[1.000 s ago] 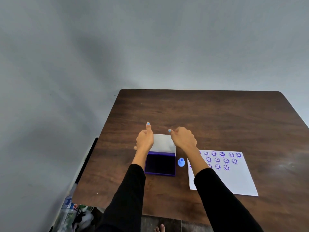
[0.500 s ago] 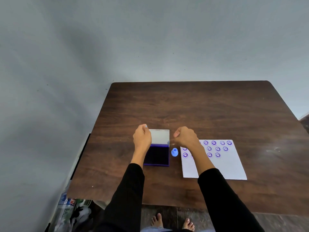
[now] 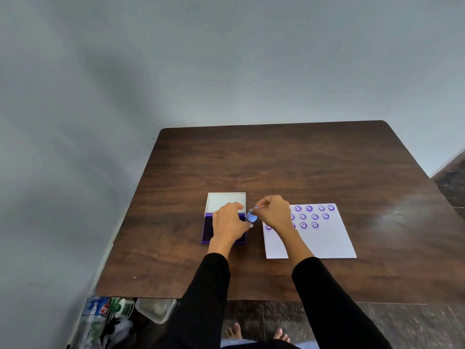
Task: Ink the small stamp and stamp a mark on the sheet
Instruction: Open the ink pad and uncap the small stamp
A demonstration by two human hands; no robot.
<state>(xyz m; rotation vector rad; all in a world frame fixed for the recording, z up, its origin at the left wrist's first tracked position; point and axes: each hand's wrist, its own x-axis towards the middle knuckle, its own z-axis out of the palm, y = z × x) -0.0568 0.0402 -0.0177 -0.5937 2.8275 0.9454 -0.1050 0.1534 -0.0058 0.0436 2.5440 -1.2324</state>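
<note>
Two hands meet near the tabletop's (image 3: pixel 276 159) middle. Right hand (image 3: pixel 274 212) pinches the small stamp (image 3: pixel 251 216); left hand (image 3: pixel 227 222), fingers loosely curled and empty, covers the open ink pad (image 3: pixel 208 231).

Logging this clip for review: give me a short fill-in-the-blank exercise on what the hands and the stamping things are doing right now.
1. The small blue stamp is pinched by the ____ hand.
2. The ink pad lies with its lid ____.
3. The left hand rests over the ____.
4. The marks on the sheet are ____ faces.

Missing words: right; open; ink pad; smiley
</note>
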